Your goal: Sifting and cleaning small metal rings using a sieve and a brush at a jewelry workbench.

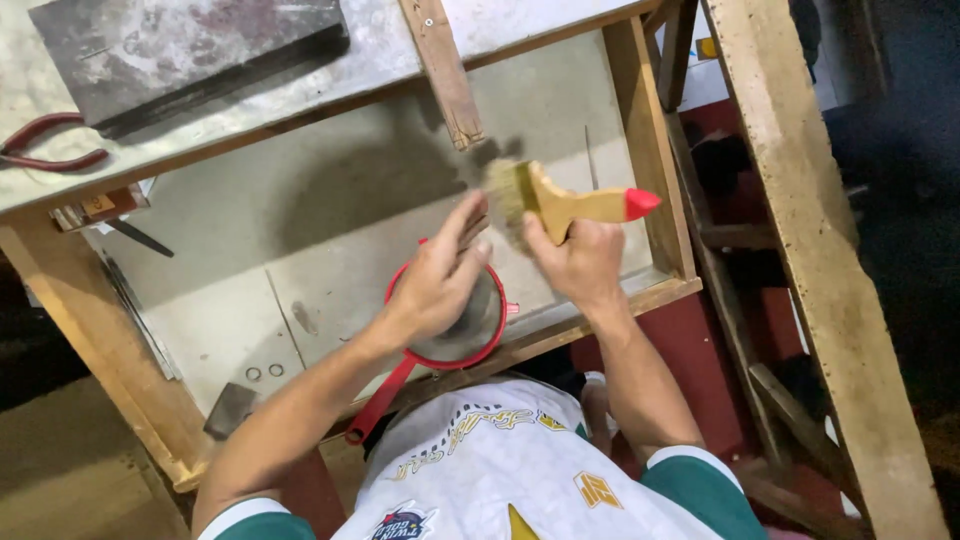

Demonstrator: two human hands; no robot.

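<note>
Two hands meet over a red-rimmed sieve point(470, 335) at the surface's point(330, 280) near edge: left hand point(440, 280) presses flat on its mesh, right hand point(580, 262) grips a wooden paintbrush point(560, 203) just beyond it. Overhanging the edge, the sieve could tip off.

My right grip point(578, 262) is closed around the wooden handle of a paintbrush point(560, 200), its red tip pointing right and its bristles just beside my left fingers. My left grip point(440, 280) lies flat over a red-rimmed sieve point(470, 340), whose red handle juts toward my shirt. Red-handled pliers point(45, 145) lie far left on the tabletop point(330, 250), near a dark slab point(190, 50).
</note>
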